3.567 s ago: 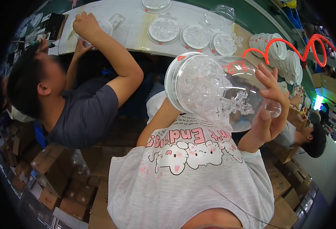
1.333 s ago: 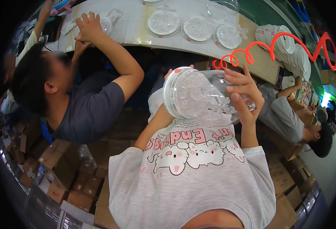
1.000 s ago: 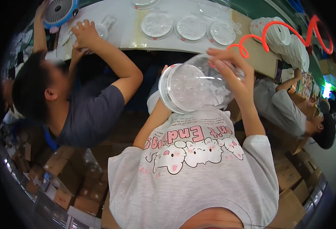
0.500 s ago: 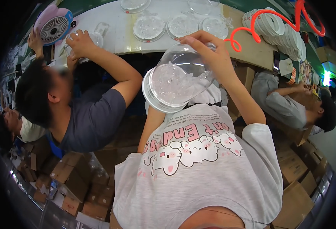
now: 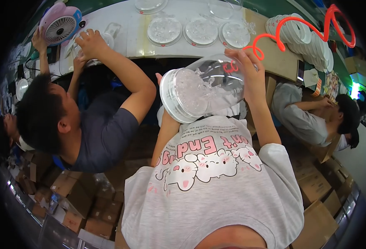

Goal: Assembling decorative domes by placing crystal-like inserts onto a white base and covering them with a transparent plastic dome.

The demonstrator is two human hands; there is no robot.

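A clear plastic dome (image 5: 228, 93) lies tilted on its side above my lap. Its open end meets a white round base (image 5: 169, 96), which faces left. Clear, crystal-like plastic pieces (image 5: 191, 89) show inside, some fixed over the base and some reaching into the dome. My right hand (image 5: 250, 71) grips the dome's closed end, fingers wrapped over it. Behind the base, my left hand (image 5: 159, 78) supports it; only a fingertip and the forearm show, the rest is hidden.
Several white bases with clear pieces (image 5: 201, 32) stand on the white table (image 5: 129, 39). Stacked white discs (image 5: 303, 39) and a coiled red hose (image 5: 280, 45) are at the right. A co-worker (image 5: 104, 133) sits close at my left, near a pink fan (image 5: 60, 25). Cardboard boxes (image 5: 77, 186) lie behind.
The dome and base have turned more sideways, with the closed end swung to the right. My right hand has moved right and down with it. The co-worker's head has shifted slightly.
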